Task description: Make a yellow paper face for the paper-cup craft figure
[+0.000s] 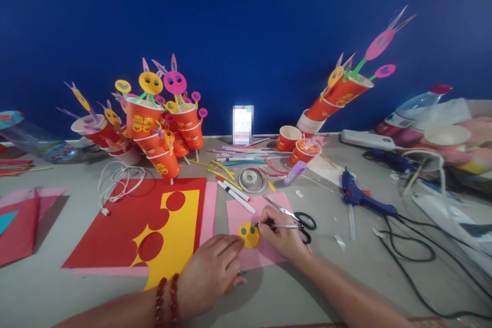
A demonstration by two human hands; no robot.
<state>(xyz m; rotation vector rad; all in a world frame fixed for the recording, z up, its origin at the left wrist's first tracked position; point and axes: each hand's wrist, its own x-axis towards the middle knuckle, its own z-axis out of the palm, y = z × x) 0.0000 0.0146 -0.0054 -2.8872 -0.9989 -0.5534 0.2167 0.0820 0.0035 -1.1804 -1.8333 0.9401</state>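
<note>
A small yellow paper circle (250, 239) with two dark blue-green eye spots lies on a pink paper sheet (279, 256). My left hand (215, 269), bent at the fingers, pins the circle's left edge with its fingertips. Something small and dark teal shows by its lower fingers, too small to name. My right hand (282, 236) is closed around a pen (286, 226), whose tip meets the circle's upper right edge. Just behind that hand lie scissors (306, 221) with black handles, partly hidden. Two white markers (236, 197) rest at the pink sheet's upper edge.
Leftward, yellow paper with round cut-outs (179, 236) lies over red paper (103, 230). Red cup stacks with paper faces (156, 128) stand behind it. A blue glue gun (365, 200) and its cord are at right. Tape (252, 180), a purple glue stick (295, 172) and a lit phone (243, 125) sit ahead.
</note>
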